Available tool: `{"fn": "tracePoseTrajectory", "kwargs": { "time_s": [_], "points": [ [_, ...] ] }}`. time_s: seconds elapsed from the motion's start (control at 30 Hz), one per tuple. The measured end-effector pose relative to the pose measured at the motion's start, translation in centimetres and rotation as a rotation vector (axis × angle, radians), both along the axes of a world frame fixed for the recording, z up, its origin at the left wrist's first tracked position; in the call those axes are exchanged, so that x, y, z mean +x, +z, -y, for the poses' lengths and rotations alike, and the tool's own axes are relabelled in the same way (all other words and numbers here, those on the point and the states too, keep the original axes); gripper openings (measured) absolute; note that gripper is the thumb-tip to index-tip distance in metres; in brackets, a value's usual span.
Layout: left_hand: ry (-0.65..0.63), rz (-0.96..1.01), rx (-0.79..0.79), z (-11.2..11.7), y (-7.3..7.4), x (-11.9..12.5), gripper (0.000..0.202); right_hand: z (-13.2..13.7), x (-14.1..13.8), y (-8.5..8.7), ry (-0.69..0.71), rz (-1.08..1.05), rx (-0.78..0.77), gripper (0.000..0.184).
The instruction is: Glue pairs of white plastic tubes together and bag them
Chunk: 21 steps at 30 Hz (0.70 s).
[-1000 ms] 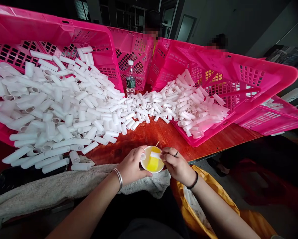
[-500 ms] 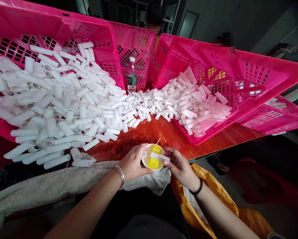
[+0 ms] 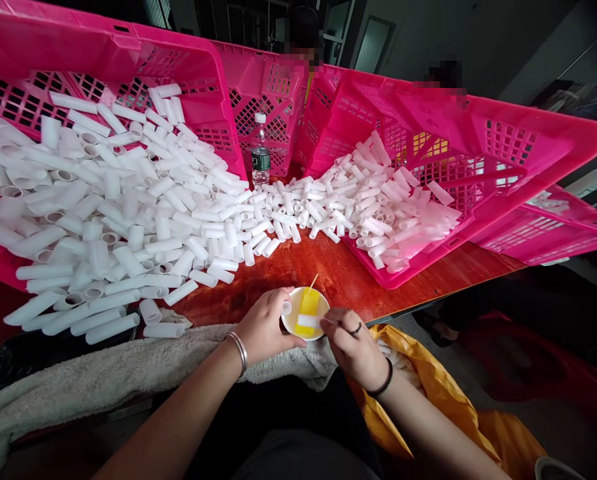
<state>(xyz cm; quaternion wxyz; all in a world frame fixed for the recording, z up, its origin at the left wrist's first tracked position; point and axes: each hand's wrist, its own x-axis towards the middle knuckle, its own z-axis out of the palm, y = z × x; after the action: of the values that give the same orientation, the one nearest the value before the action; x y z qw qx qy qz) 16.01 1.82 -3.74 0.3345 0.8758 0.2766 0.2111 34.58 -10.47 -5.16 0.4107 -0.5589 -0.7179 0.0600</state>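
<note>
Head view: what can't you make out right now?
In the head view:
Short white plastic tube: right end hidden by right hand.
Round white bowl: left side covered by left hand.
Pink latticed plastic crate: left part cut off by left edge.

I have the left forearm (image 3: pixel 193 400) and right forearm (image 3: pixel 438 407) bare and reaching forward, slanting inward. My left hand (image 3: pixel 266 325) is cupped in a grip, its thumb (image 3: pixel 294 342) pointing toward the other side. My right hand (image 3: pixel 354 347) sits just beside it, back upward, fingers bent and tips drawn into a pinch.
</note>
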Motion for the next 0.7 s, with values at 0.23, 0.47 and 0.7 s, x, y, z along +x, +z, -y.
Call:
{"fn": "tracePoseTrajectory", "kwargs": {
  "time_s": [0.23,0.47,0.7],
  "points": [
    [0.016,-0.032,0.257,-0.1,2.4,-1.2,0.017,-0.8,-0.7,1.2,-0.076,-0.653,-0.084,0.016],
    [-0.077,-0.235,0.64,1.7,6.5,-1.7,0.023,-0.5,-1.2,6.7,0.047,-0.691,-0.377,0.023],
    [-0.313,-0.231,-0.075,7.3,9.1,0.1,0.008,2.1,-2.6,8.4,0.049,-0.003,0.092,0.024]
  ]
}}
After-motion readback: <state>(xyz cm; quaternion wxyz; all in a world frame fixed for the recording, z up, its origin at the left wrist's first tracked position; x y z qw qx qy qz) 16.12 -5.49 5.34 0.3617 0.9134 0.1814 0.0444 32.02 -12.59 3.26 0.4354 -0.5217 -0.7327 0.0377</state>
